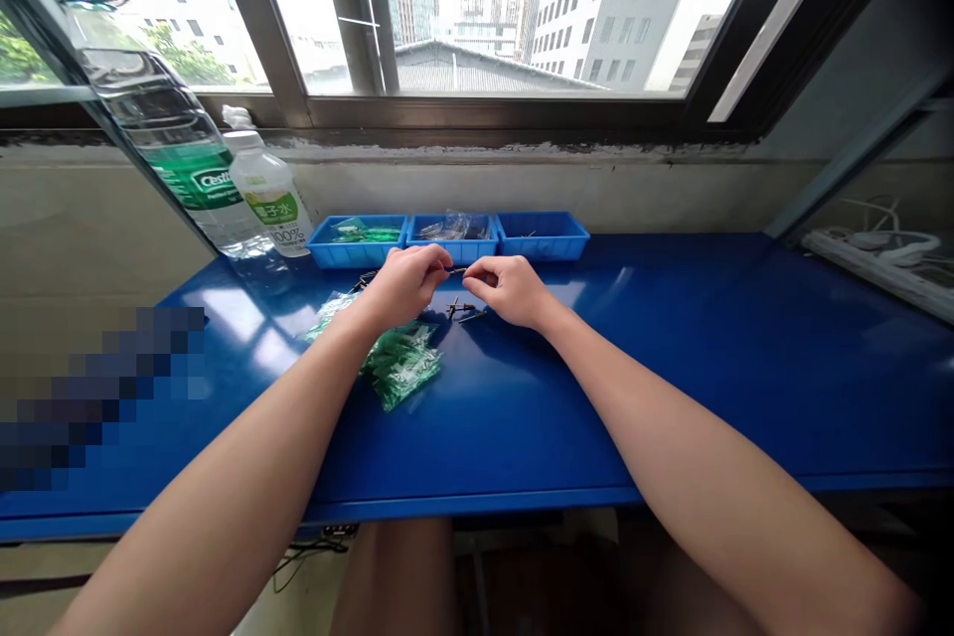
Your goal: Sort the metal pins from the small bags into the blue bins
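My left hand (408,282) and my right hand (511,288) face each other over the blue table, fingers pinched. Between their fingertips is a small thin dark piece (457,270), which both hands seem to hold. Just below lies a little pile of dark slim pieces (463,310). More dark pieces (364,281) show partly behind my left hand. Green and clear plastic packets (404,363) lie beneath and beside my left wrist. Behind the hands stand three blue bins: the left bin (358,259) holds green packets, the middle bin (453,246) clear bags, the right bin (548,246) a few small pieces.
A large water bottle (194,159) and a smaller white-capped bottle (272,199) stand at the back left of the blue table (708,368). A power strip with white cables (886,248) is at the far right. Windows rise behind the table, with metal posts at both sides.
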Available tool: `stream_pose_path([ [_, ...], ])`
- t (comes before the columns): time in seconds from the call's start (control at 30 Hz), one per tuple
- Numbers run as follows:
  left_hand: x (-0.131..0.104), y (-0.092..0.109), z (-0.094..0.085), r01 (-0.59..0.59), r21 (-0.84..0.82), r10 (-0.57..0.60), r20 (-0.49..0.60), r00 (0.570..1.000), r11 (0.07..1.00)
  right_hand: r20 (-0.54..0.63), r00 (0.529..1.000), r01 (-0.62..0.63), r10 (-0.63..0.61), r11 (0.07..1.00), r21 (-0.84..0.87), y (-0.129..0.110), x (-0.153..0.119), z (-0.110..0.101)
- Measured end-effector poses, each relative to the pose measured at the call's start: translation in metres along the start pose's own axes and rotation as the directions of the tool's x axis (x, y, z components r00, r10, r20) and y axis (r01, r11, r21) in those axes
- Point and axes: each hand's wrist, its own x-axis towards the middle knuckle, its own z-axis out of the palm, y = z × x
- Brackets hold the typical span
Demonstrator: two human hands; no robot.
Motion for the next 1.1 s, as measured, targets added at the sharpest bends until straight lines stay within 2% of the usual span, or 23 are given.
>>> stream_pose_path([
  [0.07, 0.0, 0.001, 0.0, 0.004, -0.015, -0.004, 0.001, 1.0, 1.0, -0.01, 1.0, 0.011, -0.011, 1.0, 0.002, -0.001, 0.0, 0.001],
  [0.2, -0.002, 0.007, -0.002, 0.006, -0.063, -0.001, 0.072, 0.997, 0.998, -0.068, 0.998, -0.016, 0.015, 1.0, -0.019, -0.001, 0.0, -0.001],
  [0.37, -0.003, 0.014, -0.002, -0.008, -0.155, 0.037, 0.19, 0.981, 0.988, 0.005, 1.0, -0.012, 0.012, 0.999, 0.045, -0.003, -0.001, 0.0],
  [0.43, -0.003, 0.015, -0.002, 0.0, -0.161, 0.026, 0.158, 0.987, 0.987, -0.001, 1.0, -0.024, 0.025, 0.997, 0.071, -0.005, -0.001, 0.0],
  [0.53, -0.002, 0.015, -0.002, 0.073, -0.202, -0.063, 0.055, 0.997, 0.977, -0.047, 0.998, -0.039, 0.042, 0.996, 0.075, -0.006, -0.001, 0.001],
  [0.63, -0.002, 0.016, -0.002, 0.117, -0.285, -0.123, -0.004, 0.992, 0.951, -0.012, 0.999, -0.038, 0.038, 0.997, 0.069, -0.005, -0.002, 0.001],
  [0.77, -0.002, 0.019, -0.003, 0.113, -0.346, -0.132, -0.033, 0.991, 0.931, 0.07, 0.998, -0.011, 0.006, 0.997, 0.076, -0.001, -0.002, 0.001],
  [1.1, -0.001, 0.02, -0.003, 0.103, -0.297, -0.136, -0.09, 0.987, 0.949, 0.069, 0.997, -0.045, 0.038, 0.994, 0.103, 0.0, -0.001, -0.002],
])
